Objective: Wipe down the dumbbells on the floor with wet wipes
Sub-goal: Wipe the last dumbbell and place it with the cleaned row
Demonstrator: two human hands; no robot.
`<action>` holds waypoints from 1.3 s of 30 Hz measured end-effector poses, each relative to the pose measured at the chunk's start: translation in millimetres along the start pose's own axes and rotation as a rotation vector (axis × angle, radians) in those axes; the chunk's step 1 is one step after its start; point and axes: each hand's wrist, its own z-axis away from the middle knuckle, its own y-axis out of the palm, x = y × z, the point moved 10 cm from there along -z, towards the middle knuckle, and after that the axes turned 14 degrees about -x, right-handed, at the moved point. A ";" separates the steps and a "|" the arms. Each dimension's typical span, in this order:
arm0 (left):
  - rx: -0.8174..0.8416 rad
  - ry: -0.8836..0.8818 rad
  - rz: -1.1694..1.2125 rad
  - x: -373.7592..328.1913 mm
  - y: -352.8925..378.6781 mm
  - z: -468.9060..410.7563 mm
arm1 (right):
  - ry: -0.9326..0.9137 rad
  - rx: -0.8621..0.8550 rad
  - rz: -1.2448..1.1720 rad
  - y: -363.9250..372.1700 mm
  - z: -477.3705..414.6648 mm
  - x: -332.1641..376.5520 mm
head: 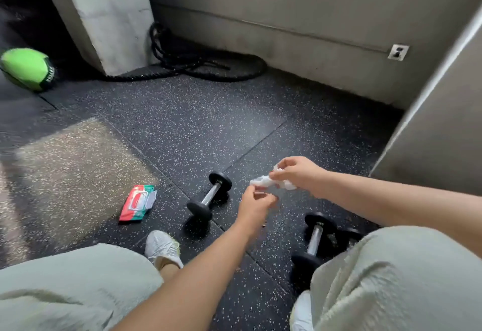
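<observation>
A crumpled white wet wipe hangs in the air between both hands above the floor. My right hand pinches its right part, and my left hand pinches its lower left edge. One black dumbbell with a chrome handle lies on the speckled rubber floor just left of the hands. A second dumbbell lies below the right forearm, and a third one shows partly behind my right knee. A red and green wipes pack lies on the floor at left with its lid flap open.
My knees in pale green trousers fill the bottom corners, with a white shoe between them. A coiled black battle rope lies by a concrete pillar. A green medicine ball sits far left. A grey wall stands close on the right.
</observation>
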 end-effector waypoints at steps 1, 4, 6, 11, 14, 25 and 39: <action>0.024 0.037 0.033 -15.8 -8.2 7.5 | -0.009 0.005 0.007 -2.2 8.5 14.5; 0.043 0.093 0.159 -54.5 -35.4 23.0 | -0.039 0.026 0.018 0.9 32.3 54.8; 0.029 0.111 0.247 -79.2 -60.0 31.3 | -0.068 0.047 -0.002 8.2 48.6 84.1; 0.017 0.119 0.307 -112.7 -111.0 44.5 | -0.030 0.095 -0.230 38.0 75.7 133.3; -0.027 0.120 0.334 -115.4 -147.1 47.6 | 0.033 0.148 -0.435 64.7 94.9 146.1; -0.155 0.067 0.464 -97.4 -189.3 47.5 | -0.188 0.173 -0.392 95.6 116.7 166.3; -0.176 -0.119 0.766 -85.0 -179.3 35.9 | -0.206 -0.001 -0.446 97.9 82.7 160.5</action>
